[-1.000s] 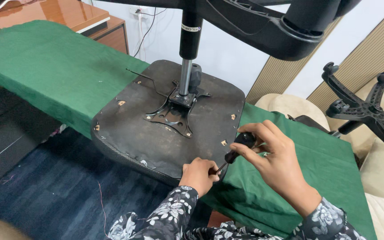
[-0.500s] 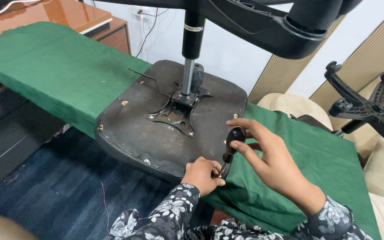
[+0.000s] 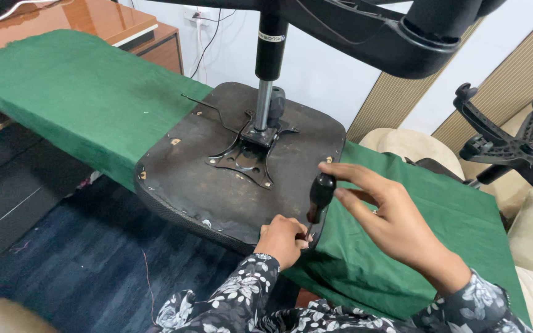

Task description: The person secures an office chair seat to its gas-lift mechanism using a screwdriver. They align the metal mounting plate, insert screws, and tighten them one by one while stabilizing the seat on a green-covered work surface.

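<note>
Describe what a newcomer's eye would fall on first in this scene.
At centre, an upturned black chair seat lies on a green cloth, its metal column pointing up. At its near edge, the right hand holds a black-handled screwdriver upright, the left hand steadying its tip.

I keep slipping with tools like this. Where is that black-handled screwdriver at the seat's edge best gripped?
Probably by the bulbous black handle of the screwdriver, coming from above on the right: it stands nearly upright, top end free. The right hand already cups it there, while the left hand sits at the thin shaft near the seat underside.
</note>
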